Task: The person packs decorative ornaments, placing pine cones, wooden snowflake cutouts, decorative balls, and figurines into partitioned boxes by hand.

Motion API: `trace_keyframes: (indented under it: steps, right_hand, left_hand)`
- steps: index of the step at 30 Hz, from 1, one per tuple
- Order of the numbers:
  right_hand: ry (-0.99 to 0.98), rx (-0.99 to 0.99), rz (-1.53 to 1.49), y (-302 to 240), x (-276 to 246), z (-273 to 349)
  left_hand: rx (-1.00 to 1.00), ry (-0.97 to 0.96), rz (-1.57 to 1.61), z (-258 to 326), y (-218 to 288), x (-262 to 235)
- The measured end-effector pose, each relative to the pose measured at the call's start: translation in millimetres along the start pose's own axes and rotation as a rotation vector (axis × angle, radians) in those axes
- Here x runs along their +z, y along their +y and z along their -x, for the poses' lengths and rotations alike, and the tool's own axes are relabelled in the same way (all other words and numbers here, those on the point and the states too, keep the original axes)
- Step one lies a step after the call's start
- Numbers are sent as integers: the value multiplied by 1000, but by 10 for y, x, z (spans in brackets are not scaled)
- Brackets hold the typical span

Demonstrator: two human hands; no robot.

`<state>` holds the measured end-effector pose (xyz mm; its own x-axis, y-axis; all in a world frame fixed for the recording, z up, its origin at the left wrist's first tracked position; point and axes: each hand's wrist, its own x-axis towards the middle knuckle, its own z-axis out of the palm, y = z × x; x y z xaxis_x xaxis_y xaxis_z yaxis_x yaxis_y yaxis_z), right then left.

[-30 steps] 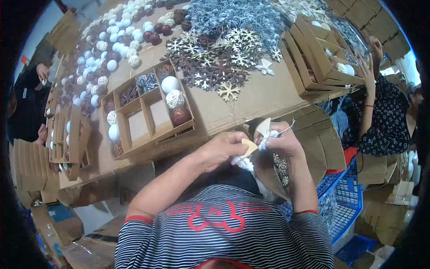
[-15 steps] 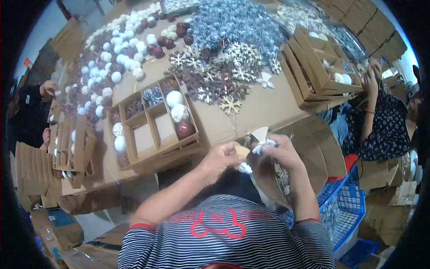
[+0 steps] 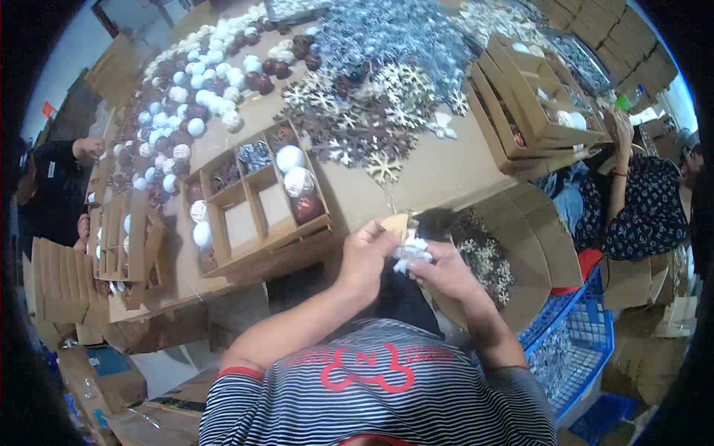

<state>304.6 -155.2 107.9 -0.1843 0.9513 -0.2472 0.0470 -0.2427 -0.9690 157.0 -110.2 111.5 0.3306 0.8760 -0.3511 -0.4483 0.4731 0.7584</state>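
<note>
In front of my chest my two hands are close together. My left hand (image 3: 366, 256) pinches a small ornament with a pale tan wedge-shaped part (image 3: 395, 224). My right hand (image 3: 446, 273) has its fingers closed on a white, fluffy-edged ornament (image 3: 412, 254), which overlaps the left one; whether they touch I cannot tell. Beyond my left hand lies a divided cardboard box (image 3: 262, 241), holding white balls (image 3: 291, 160), a dark red ball (image 3: 306, 209) and silvery pieces; some of its compartments are empty. A wooden snowflake (image 3: 384, 169) with a string lies just past my hands.
Snowflakes, silvery ornaments (image 3: 387, 37) and many balls (image 3: 195, 127) cover the table's far side. Stacked divided boxes (image 3: 532, 111) stand at right. Beside my right arm are an open carton (image 3: 547, 245) of snowflakes and a blue basket (image 3: 573, 342). Co-workers sit left and right.
My hands have come closer together, the right one moving left and down, bringing the two small ornaments together. At the right, a co-worker's hand now shows something green.
</note>
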Motion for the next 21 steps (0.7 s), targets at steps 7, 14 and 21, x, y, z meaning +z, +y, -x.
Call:
trace_keyframes:
  steps: [7,14,21]
  right_hand:
    - [93,73,-18,169,5,94]
    - [412,-287,447,-52,69,131]
    - [363,-323,256,-238,44,71]
  left_hand:
    - [62,9,-56,-4,-261,45]
    - [132,55,-308,-21,-5,100]
    - [189,-60,-74,5,192,-33]
